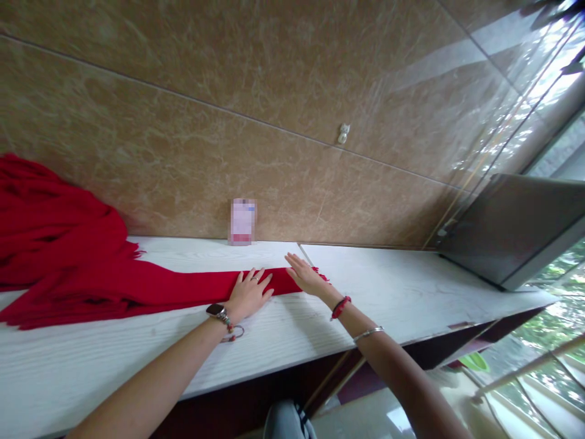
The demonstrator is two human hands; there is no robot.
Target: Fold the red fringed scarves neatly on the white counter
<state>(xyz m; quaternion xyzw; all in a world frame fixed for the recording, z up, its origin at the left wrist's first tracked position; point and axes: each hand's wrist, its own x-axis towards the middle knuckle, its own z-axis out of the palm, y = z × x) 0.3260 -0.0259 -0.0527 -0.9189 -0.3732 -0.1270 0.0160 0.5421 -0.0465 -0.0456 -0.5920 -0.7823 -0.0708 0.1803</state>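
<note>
A red scarf [192, 286] with fringed ends stretches along the white wood-grain counter. Its right part lies flat in a narrow strip, while the left side widens into a loose heap of red cloth [55, 225]; whether heap and strip are one piece I cannot tell. My left hand [249, 294] rests on the strip with its fingers spread. Over the strip's right end, close to the fringe, is my right hand [305, 275], flat with fingers stretched out. Neither hand grips anything.
The white counter [375, 274] runs along a brown tiled wall [183, 152]. Against the wall stands a blurred pink card or packet [242, 222]. A grey box-like appliance [512, 228] occupies the far right end, by a window. The counter's front edge lies near my body.
</note>
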